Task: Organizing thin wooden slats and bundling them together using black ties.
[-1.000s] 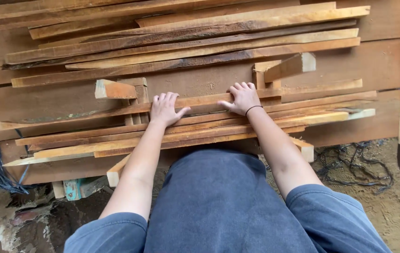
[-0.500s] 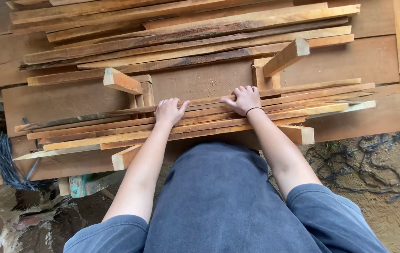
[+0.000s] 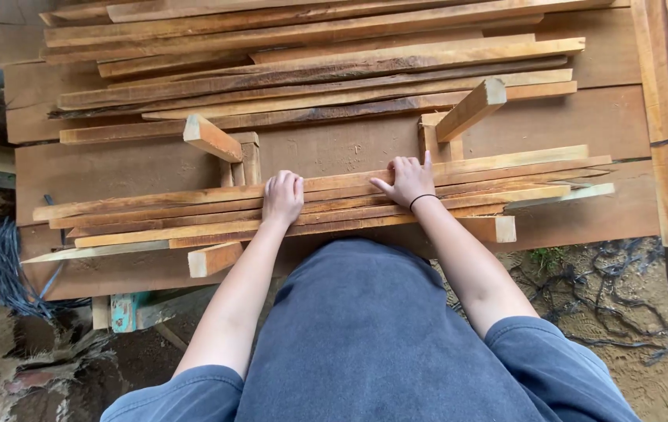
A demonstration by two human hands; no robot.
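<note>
Head view, hands [image 3: 345, 191] atop wood strips [image 3: 193, 211]

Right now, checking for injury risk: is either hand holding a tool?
No, the left hand and right hand lie bare on the slats.

Pale tan and reddish-brown wooden slats [image 3: 318, 207]; blue-grey shirt [image 3: 365, 336]; black wristband [image 3: 421, 199]; blue cord bundle [image 3: 5, 266]

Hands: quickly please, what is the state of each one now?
Left hand: fingers curled, pressing down on the slats, not gripping.
Right hand: open, flat on the slats.
</note>
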